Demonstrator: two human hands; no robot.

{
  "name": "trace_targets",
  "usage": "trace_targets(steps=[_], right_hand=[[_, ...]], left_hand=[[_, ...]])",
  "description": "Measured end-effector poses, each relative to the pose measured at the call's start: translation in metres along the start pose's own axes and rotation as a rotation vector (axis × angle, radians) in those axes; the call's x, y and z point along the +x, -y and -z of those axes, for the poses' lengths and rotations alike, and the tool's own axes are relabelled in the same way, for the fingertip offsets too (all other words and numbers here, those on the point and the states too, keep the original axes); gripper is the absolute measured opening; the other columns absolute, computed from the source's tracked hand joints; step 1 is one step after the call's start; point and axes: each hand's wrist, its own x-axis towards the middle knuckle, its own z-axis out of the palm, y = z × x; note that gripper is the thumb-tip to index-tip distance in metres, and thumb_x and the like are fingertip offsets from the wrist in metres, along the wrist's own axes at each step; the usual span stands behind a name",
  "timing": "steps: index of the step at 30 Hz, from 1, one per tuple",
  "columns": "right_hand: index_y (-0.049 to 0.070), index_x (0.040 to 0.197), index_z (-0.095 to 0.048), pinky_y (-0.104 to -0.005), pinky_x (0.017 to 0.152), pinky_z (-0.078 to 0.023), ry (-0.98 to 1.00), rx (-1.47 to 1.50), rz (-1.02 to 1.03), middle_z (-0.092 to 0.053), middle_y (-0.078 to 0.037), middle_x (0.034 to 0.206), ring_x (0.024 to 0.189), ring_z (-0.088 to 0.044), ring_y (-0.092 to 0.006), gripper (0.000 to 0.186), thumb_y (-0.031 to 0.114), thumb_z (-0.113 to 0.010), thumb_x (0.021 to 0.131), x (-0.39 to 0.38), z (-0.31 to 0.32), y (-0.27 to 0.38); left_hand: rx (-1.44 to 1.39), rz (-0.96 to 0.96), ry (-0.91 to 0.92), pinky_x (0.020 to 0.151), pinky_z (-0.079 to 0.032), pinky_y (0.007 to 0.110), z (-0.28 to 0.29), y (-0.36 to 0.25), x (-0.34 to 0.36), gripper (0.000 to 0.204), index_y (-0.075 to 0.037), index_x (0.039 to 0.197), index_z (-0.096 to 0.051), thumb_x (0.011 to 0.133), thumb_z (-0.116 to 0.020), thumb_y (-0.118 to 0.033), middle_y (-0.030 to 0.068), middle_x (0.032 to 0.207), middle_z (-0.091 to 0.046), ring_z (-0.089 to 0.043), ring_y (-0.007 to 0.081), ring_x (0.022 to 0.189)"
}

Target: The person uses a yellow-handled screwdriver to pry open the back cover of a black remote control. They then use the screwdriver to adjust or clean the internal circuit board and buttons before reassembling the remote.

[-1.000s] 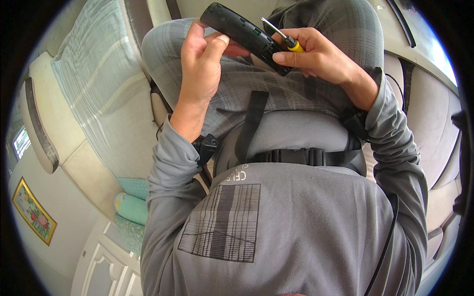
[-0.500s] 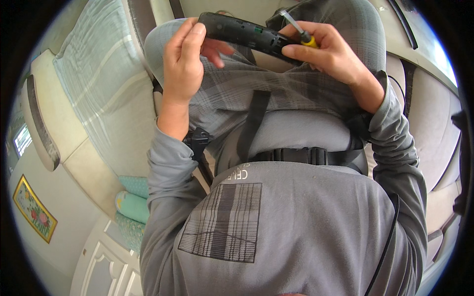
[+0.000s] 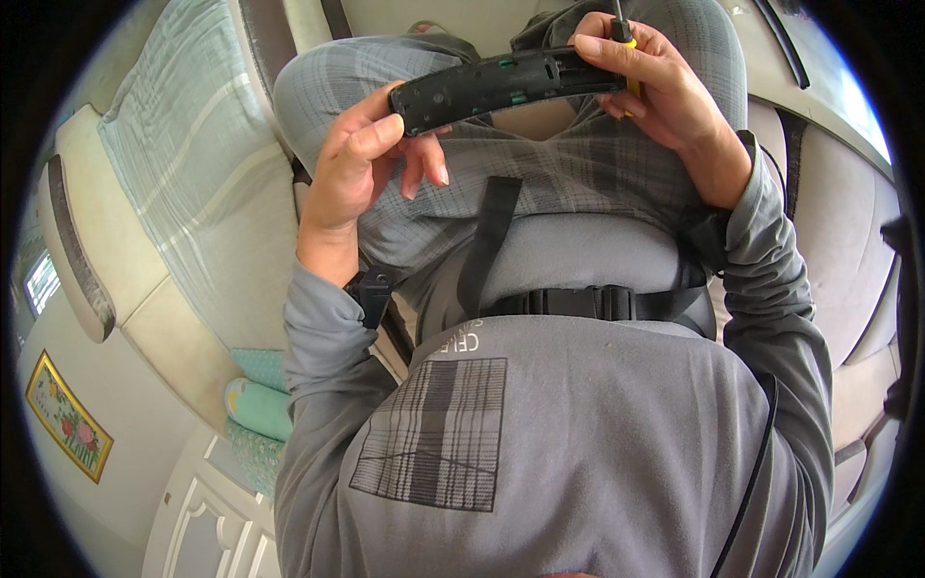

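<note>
In the head view, the black casing (image 3: 496,87) is near 12 o'clock, held above the plaid-trousered lap (image 3: 578,173). The left hand (image 3: 352,159) pinches its 9 o'clock end between thumb and index; the other fingers curl loosely below. The right hand (image 3: 665,91) grasps the opposite end, thumb laid over it, with a screwdriver (image 3: 632,82) trapped among the same fingers.

For this two-ended hold, light and even pressure seems best, as the slotted shell may flex if squeezed. The left pinch looks slight, so a little more finger underneath would help against slipping or rolling. The screwdriver is better clear of the openings, its shaft directed away from both palms, as it appears here, toward 12 o'clock; its tip lies out of view.

The casing's long axis runs nearly 9 to 3 o'clock, the right end slightly higher, with a gentle bow toward 12. Its slotted face, green showing through, is turned toward the camera. Which end is its front, I cannot tell.
</note>
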Motion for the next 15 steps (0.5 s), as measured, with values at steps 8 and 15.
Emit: trace_targets(steps=[8,15], right_hand=[[0.005,0.101,-0.067,-0.0236,0.048,-0.04,-0.291,0.212,-0.214,-0.061,0.002,0.074,0.051,-0.049,-0.0073,0.014,0.019,-0.066,0.103,0.001,-0.016,0.014],[0.007,0.125,-0.066,-0.0195,0.049,-0.036,-0.105,0.07,-0.178,-0.055,0.004,0.074,0.048,-0.04,-0.0012,0.029,0.029,-0.053,0.112,0.006,-0.004,-0.003]], left_hand=[[-0.104,-0.044,0.039,0.051,-0.048,0.025,-0.005,0.001,0.006,0.041,0.004,0.118,-0.064,0.107,-0.045,-0.031,0.0167,0.078,-0.072,-0.065,0.0162,0.062],[-0.143,-0.106,-0.055,0.054,-0.049,0.026,-0.006,0.007,0.016,0.042,0.002,0.11,-0.065,0.109,-0.041,-0.032,0.0164,0.078,-0.072,-0.061,0.0166,0.058]])
